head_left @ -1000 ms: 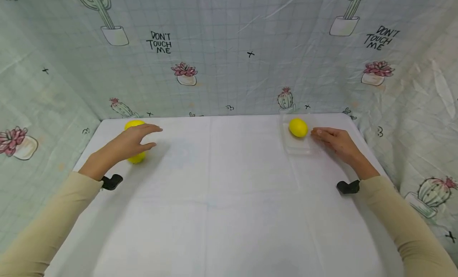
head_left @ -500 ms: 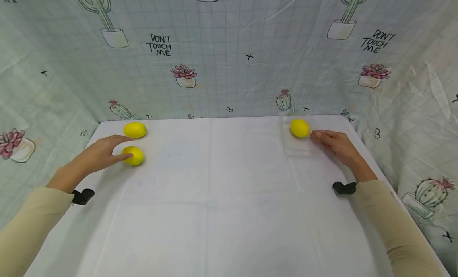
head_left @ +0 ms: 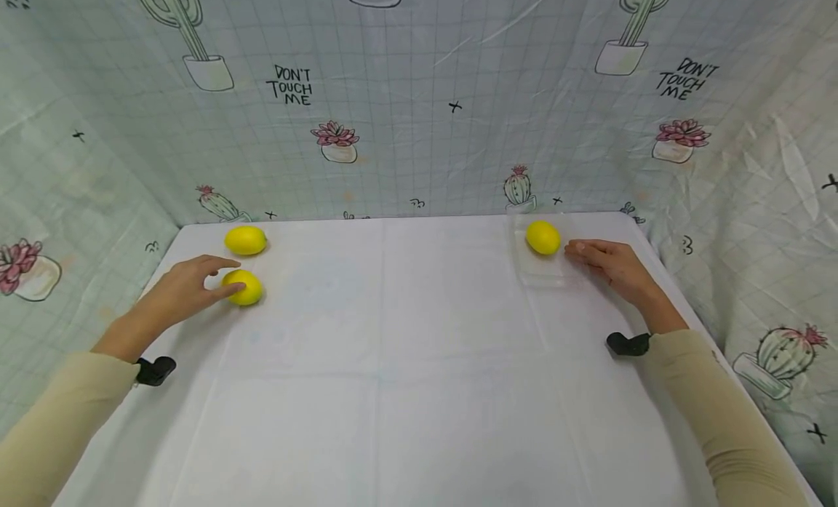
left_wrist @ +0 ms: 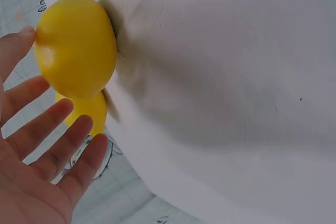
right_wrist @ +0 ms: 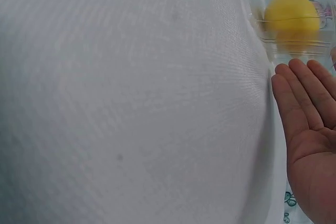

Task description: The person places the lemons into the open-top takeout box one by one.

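My left hand point(head_left: 184, 290) is around the near lemon point(head_left: 247, 289) at the table's left side, thumb overlapping it. In the left wrist view the fingers are spread apart and the thumb tip is right at the side of that lemon point(left_wrist: 76, 45). A second lemon point(head_left: 246, 240) lies just behind, by the table's back edge. On the right, a clear plastic box point(head_left: 543, 278) holds one lemon point(head_left: 543, 238). Beside its right wall is my right hand point(head_left: 612, 267), fingers straight and together, tips close to the box point(right_wrist: 268, 43) in the right wrist view.
White cloth covers the table point(head_left: 393, 361), its back edge meeting a patterned cactus curtain point(head_left: 419, 129). More of the same curtain rises along both sides. A black wrist mount point(head_left: 156, 371) sits below the left hand, another black mount point(head_left: 628, 344) below the right.
My left hand has drawn back leftward from above the two lemons to beside the near one, uncovering both. My right hand stays by the box; the lemon inside shifted slightly.
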A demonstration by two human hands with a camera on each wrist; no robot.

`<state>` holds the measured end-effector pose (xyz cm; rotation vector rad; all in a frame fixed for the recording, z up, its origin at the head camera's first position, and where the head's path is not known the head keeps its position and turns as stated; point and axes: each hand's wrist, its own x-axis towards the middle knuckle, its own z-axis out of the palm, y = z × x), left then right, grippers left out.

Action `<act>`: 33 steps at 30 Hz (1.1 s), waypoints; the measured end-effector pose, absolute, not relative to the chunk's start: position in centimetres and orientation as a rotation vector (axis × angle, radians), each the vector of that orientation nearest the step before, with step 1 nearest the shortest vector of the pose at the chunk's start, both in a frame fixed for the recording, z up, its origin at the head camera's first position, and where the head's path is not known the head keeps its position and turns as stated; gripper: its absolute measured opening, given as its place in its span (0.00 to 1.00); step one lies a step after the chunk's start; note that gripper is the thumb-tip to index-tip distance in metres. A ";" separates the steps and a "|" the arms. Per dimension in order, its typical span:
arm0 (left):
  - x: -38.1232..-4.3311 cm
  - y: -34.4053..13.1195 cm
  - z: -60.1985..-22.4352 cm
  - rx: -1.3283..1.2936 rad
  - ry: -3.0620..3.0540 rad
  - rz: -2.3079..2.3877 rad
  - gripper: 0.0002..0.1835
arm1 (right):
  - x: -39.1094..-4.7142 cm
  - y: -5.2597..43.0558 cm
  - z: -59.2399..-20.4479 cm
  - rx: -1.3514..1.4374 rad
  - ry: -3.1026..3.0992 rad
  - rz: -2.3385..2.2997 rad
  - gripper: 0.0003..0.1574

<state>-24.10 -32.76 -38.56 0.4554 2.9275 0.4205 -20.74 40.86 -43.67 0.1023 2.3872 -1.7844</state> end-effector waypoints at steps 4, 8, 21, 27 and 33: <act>-24.2 -32.5 -38.8 0.471 2.921 0.442 0.36 | -20.8 40.9 -43.8 0.118 2.381 -1.797 0.40; -24.2 -32.4 -39.0 0.495 2.913 0.464 0.35 | -20.8 40.9 -43.9 0.120 2.382 -1.805 0.40; -24.4 -31.5 -39.4 0.487 2.870 0.672 0.19 | -21.1 41.0 -43.5 0.147 2.403 -1.715 0.43; -24.6 -31.2 -39.2 0.393 2.849 0.647 0.30 | -21.1 41.1 -43.4 0.166 2.389 -1.708 0.42; -24.6 -31.2 -39.1 0.267 2.797 0.556 0.48 | -20.9 41.2 -43.3 0.158 2.384 -1.708 0.42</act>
